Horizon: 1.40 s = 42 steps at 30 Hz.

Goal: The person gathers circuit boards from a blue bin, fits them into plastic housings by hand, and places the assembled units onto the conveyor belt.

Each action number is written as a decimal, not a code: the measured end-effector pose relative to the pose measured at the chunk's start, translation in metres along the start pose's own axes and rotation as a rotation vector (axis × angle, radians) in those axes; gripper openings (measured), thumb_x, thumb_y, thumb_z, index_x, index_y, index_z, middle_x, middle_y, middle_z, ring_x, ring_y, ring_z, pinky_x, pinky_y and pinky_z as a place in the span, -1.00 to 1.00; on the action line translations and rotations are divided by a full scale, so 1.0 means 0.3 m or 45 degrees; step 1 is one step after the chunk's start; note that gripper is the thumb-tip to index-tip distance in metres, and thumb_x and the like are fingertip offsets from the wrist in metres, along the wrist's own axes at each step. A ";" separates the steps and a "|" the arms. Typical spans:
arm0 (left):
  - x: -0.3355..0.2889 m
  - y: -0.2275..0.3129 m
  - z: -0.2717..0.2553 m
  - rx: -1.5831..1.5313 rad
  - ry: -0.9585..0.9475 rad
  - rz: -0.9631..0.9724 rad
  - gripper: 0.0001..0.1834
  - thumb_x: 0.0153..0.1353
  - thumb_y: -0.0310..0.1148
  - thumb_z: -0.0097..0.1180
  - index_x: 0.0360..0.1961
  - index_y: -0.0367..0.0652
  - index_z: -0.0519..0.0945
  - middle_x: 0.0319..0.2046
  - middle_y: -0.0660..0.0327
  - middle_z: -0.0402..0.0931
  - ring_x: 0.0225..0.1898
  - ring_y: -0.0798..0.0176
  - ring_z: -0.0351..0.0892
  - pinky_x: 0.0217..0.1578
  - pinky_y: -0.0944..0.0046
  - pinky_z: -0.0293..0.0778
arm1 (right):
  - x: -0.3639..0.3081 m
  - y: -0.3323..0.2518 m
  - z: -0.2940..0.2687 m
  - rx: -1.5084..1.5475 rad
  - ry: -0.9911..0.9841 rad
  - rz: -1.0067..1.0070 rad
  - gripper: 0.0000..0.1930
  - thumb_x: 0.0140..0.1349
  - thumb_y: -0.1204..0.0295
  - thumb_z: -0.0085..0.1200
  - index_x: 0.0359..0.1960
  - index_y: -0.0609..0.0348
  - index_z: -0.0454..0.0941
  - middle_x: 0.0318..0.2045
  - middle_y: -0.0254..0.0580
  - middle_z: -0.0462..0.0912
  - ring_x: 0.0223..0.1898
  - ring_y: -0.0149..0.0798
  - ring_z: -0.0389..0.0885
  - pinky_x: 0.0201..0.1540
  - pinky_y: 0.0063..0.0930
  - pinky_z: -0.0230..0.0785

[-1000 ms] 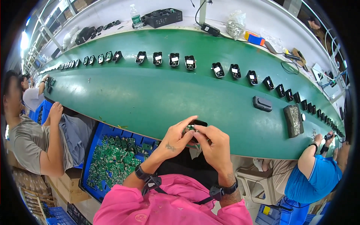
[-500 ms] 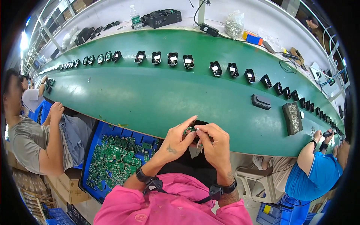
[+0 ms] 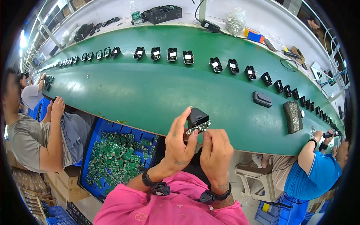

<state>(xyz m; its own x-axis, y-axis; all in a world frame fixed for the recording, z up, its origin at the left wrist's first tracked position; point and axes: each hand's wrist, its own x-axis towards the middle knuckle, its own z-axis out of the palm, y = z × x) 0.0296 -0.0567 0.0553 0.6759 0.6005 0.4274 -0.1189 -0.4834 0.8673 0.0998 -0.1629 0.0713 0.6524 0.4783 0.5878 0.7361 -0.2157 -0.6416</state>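
Just above the near edge of the table, my left hand (image 3: 178, 144) grips a small black plastic housing (image 3: 197, 117) between thumb and fingers. Along the housing's lower open side sits a green circuit board (image 3: 198, 128) with silvery parts on it, seen nearly edge-on. My right hand (image 3: 217, 152) is closed in a pinch, thumb and forefinger meeting at the right end of the board. What lies between those fingertips is too small to make out.
A row of black housings (image 3: 172, 54) curves across the green table (image 3: 142, 86). At right lie a dark case (image 3: 262, 99) and a grey-topped block (image 3: 293, 117). A blue bin (image 3: 98, 137) of circuit boards stands below left. Co-workers sit on both sides.
My left hand has tipped and raised the housing, so its black outside now shows and the board faces down toward me. My right hand has shifted slightly lower, staying at the board's edge.
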 end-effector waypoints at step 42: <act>0.028 -0.091 -0.022 -0.526 -0.426 -0.402 -0.42 0.33 -0.57 0.10 0.38 -0.22 0.31 0.12 0.18 0.40 -0.02 0.37 0.55 -0.09 0.33 0.64 | -0.016 0.158 0.004 0.423 -0.186 0.477 -0.85 0.34 0.48 0.16 -0.34 0.33 0.53 -0.52 -0.29 0.59 -0.54 -0.50 0.50 -0.51 -0.54 0.34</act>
<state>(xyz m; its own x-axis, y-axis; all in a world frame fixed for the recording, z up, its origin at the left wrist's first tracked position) 0.0338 -0.0343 0.0367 0.9079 0.4096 0.0887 -0.1026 0.0119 0.9947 0.1314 -0.1745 0.0375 0.8108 0.5390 0.2284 0.3448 -0.1245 -0.9304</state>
